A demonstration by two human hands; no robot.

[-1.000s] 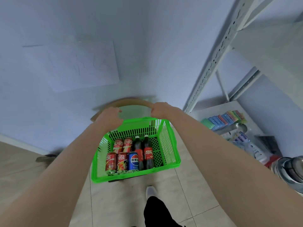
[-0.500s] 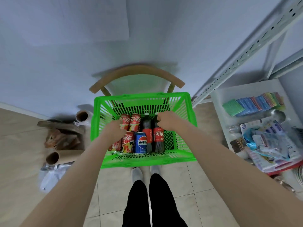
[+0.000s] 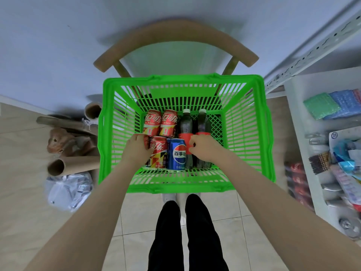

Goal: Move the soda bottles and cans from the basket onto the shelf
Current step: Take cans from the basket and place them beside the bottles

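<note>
A green plastic lattice basket (image 3: 183, 80) fills the centre of the frame, resting on a wooden chair with a curved backrest (image 3: 175, 34). All the drinks are inside it, apparently lying on their sides.

- **Cans:** two red cola cans (image 3: 152, 122) lie in the upper row. Below them are a red can with a chequered base (image 3: 158, 151), a blue cola can (image 3: 176, 153) and a left-most red can (image 3: 146, 140).
- **Bottles:** to the right are two dark bottles with red labels, the left bottle (image 3: 185, 124) and the right bottle (image 3: 203, 124), caps toward the top of the frame.

The left grip (image 3: 136, 149) curls over the left-most red can, which is nearly hidden beneath it. The right grip (image 3: 204, 148) wraps round the right bottle at its label band, its fingertips (image 3: 190, 144) tucked against the left bottle.

Full cans should feel dense and rigid, but smooth and easily dented, and they would roll if laid down. Round the middle is the sound hold. The bottles are likely heavier, with slightly yielding walls. The label band or the neck under the cap offers the best purchase.

The basket walls stand high, so anything lifted must rise above the right rim before going sideways. The white metal shelf (image 3: 297, 122) sits just right of the basket, behind a perforated upright post (image 3: 316, 47) in the upper right. Packets crowd its right part, and the bare strip lies along its left edge. Cardboard tubes (image 3: 74, 165) litter the floor at left.
</note>
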